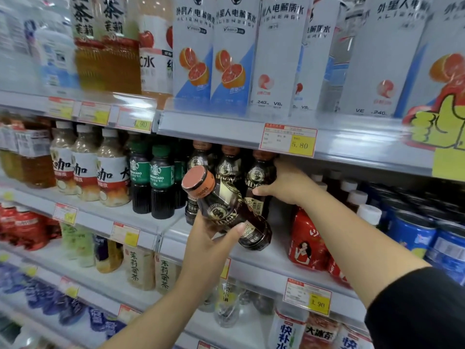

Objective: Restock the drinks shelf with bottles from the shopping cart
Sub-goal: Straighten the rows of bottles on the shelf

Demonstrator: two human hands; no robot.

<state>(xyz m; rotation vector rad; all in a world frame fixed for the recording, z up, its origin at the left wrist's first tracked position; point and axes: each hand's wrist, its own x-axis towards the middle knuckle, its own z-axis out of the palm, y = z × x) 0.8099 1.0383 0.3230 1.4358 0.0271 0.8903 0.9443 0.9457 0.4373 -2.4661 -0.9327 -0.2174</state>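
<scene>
Grips a dark coffee bottle in the left hand, thumb and fingers curled round its lower half. Holds it in the air at centre frame, just in front of the middle shelf, not resting on it. Tilts it hard: long axis on a diagonal, orange cap toward 10 o'clock and leaning out at the camera, base toward 4 o'clock. Cap on; seems filled with dark brown liquid, mostly hidden behind a black and gold label.

Clasps a standing bottle of the same kind with the right hand, at 1 o'clock from the held one. Thumb across the front of the label, fingers wrapped round the far side near the shoulder. Upright on the shelf, cap up at 12 o'clock, close under the rail above and its price tag.

At 11 o'clock from the held bottle, two more matching bottles, upright in the same row. Further toward 9 o'clock, green-labelled bottles, dark inside, green caps. Toward 3 o'clock on the same shelf, a red bottle, then blue cans. Up at 12 o'clock, tall white bottles with grapefruit pictures, side by side on the shelf above.
</scene>
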